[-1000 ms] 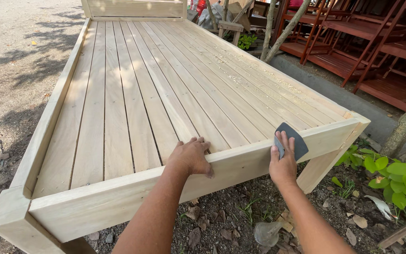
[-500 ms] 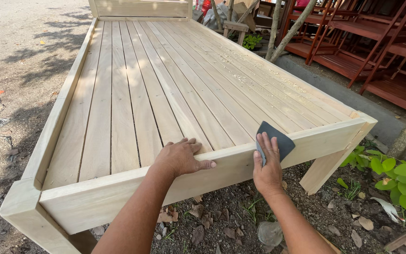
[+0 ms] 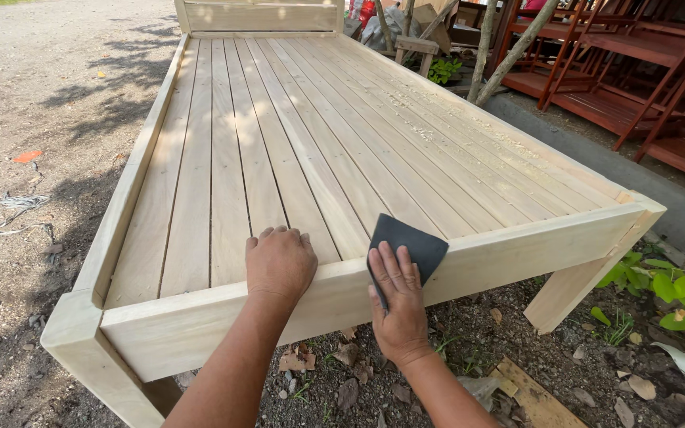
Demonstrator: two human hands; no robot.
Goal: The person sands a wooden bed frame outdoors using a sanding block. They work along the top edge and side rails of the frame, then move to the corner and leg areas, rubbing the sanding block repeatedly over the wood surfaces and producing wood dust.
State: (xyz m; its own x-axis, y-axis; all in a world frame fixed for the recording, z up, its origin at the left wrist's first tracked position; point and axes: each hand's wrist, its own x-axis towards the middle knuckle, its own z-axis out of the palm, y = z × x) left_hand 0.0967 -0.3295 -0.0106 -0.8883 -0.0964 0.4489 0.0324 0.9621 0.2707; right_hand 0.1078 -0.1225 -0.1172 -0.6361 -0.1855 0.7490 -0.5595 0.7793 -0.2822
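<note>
Sandpaper [image 3: 406, 247]: one, pressed under flat right hand [image 3: 399, 305] | left hand [image 3: 281, 262] fingers spread on bed frame [image 3: 517, 247]

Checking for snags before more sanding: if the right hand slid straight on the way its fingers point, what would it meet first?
The right hand points up across the dark sanding sheet, over the end rail; beyond, only flat bed slats, apparently free.

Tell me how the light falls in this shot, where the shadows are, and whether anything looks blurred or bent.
Head view: daylight, dappled sun patches on the bed frame; tree shadows across the gravel ground at left. Left hand, right hand and the dark sandpaper sheet are sharp. No strong glare; wide lens makes the slats fan out.
</note>
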